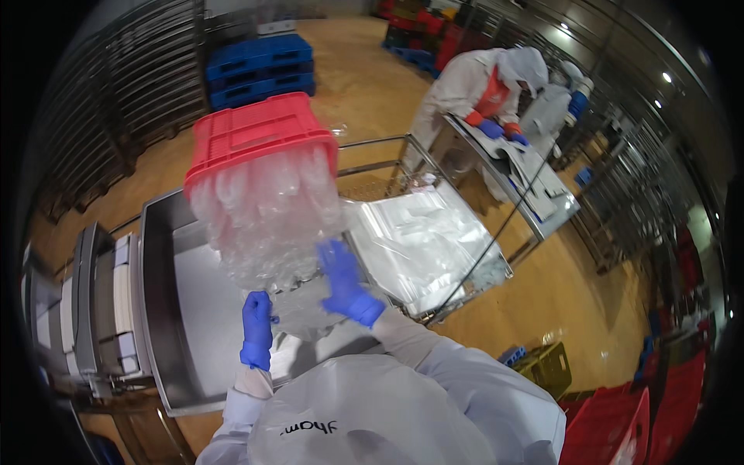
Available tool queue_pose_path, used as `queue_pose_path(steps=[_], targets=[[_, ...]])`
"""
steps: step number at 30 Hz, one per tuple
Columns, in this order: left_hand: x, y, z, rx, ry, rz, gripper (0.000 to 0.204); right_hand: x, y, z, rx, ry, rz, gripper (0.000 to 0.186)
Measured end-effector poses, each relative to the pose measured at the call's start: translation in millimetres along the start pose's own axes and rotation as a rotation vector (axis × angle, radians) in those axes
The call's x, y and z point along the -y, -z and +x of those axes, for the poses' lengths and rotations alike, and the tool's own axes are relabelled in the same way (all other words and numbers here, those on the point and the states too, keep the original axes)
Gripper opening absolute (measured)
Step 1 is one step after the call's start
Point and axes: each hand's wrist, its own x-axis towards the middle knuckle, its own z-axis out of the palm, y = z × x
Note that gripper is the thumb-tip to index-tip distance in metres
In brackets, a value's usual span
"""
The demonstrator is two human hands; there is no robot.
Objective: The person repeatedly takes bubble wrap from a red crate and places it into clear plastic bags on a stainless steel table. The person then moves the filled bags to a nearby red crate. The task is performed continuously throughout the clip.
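My left hand (pixel 258 329), in a blue glove, is closed at the edge of a thin clear plastic bag (pixel 302 314). My right hand (pixel 345 283), also gloved in blue and slightly blurred, lies with fingers spread over the bag's other side. Just beyond both hands is a bulky mass of crumpled clear plastic (pixel 267 205) below the rim of a red plastic crate (pixel 260 128). A stack of flat clear plastic bags (pixel 422 240) lies to the right of my right hand.
A deep metal tray (pixel 201 310) stands at the left, beside grey bins with white panels (pixel 124 310). Blue pallets (pixel 260 66) are stacked at the back. A co-worker (pixel 492 101) in white leans over a metal table (pixel 558 213). Red crates (pixel 612 426) sit at lower right.
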Motion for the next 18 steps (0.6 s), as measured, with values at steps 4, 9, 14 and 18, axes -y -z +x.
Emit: queue_pose_path(steps=[4, 9, 14, 18], targets=[[-6, -47, -18, 0.077, -0.406, 0.399, 0.023, 71, 3, 0, 0.405, 0.181, 0.148, 0.074], [-18, 16, 6, -0.288, -0.691, 1.329, 0.038, 85, 14, -12, 0.594, 0.103, 0.814, 0.041], [-13, 16, 1, 0.227, -0.242, 0.627, 0.04, 13, -11, -7, 0.363, 0.15, 0.236, 0.031], [-36, -59, -71, 0.751, 0.029, 0.226, 0.038, -55, -16, 15, 0.007, -0.551, -0.375, 0.046]])
